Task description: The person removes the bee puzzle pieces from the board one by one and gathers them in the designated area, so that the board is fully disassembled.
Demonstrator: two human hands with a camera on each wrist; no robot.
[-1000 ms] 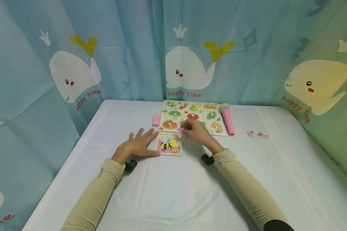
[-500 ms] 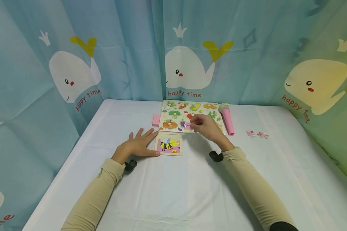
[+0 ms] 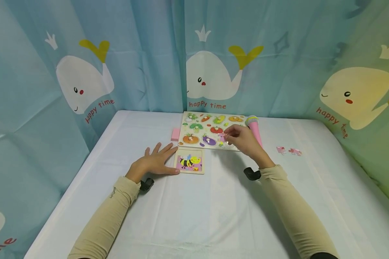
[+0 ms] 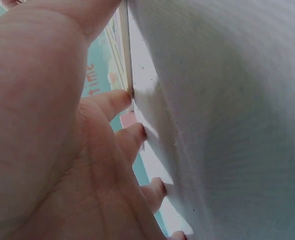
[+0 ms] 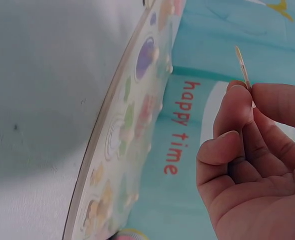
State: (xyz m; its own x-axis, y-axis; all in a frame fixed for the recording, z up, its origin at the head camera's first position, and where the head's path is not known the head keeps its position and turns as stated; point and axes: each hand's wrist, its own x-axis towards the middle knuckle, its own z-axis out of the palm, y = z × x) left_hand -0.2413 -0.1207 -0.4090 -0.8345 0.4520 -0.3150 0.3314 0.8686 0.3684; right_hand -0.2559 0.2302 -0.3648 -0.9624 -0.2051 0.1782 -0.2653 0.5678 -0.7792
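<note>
Puzzle piece (image 3: 221, 137) is pinched in the right hand (image 3: 242, 140), at two o'clock from the bee puzzle (image 3: 190, 162). The left hand (image 3: 153, 163), fingers spread wide, touches the bee puzzle at nine o'clock.

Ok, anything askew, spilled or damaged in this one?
No spill or damage shows. Only the loose pink puzzle pieces look stray, lying right of the pink microphone, apart from the bee puzzle; another piece is pinched in the right hand.

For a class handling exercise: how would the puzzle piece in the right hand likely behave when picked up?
The puzzle piece is probably stiff, since its thin edge looks straight. It's likely light, as the right hand pinches it between thumb and finger.
</note>
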